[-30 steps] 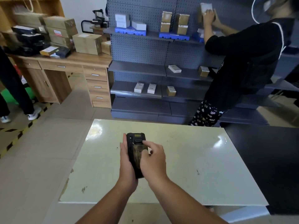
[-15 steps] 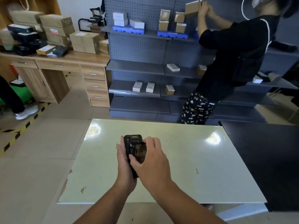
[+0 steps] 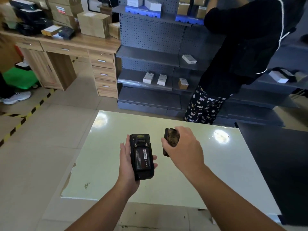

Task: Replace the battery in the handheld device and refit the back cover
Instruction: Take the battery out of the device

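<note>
While the left hand [image 3: 127, 161] cradles the black handheld device [image 3: 142, 157], battery [image 3: 143, 158] exposed, fingers wrapped round it; right hand [image 3: 183, 147] fingers clamp the worn back cover [image 3: 170, 139] above the pale glossy desk [image 3: 216, 164].

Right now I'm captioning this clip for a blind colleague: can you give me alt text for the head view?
A person's left hand holds a black handheld device face down above a pale table, its battery exposed. Their right hand holds the removed back cover just beside it. Behind, someone in black reaches into grey shelving.
</note>
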Available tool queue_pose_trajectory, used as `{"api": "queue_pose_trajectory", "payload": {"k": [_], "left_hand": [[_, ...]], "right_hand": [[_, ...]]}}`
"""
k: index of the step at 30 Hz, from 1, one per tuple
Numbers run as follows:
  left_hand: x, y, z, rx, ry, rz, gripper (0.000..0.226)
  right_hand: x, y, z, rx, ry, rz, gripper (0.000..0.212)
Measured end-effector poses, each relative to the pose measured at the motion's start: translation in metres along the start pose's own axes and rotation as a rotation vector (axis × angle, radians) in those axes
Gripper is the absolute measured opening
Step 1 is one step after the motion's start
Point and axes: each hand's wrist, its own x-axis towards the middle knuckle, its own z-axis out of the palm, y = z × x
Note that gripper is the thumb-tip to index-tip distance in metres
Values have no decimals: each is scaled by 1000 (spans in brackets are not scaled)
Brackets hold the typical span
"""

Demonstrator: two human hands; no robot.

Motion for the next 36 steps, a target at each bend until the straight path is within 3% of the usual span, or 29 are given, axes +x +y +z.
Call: {"api": "queue_pose_trajectory", "payload": {"k": [9,18,22,24,27,30,33,36], "left_hand": [[26,-15,-27,24,46,-90,57],[29,-43,-56,9,82,-147,65],[27,-47,-63,4,91,-149,64],[26,-46,-64,8,95,-142,64],[18,-40,-60,37,93,-125,64],[5,-33,-54,94,73,-83,58],[-7,-27,-45,106,76,-70,53],[-16,-22,-37,112,57,-85,53]], "right_hand": [[29,83,146,-383,-419,60,40],[10,114,230,-532,-478,-49,44],[9,118,228,-609,-552,-85,53],[13,112,218,-533,-563,-56,61],[13,83,174,-13,-418,-52,60],[-5,46,107,272,-381,-345,52],[-29,30,61,134,-491,-640,65],[-43,26,50,-91,-512,-782,74]]}}
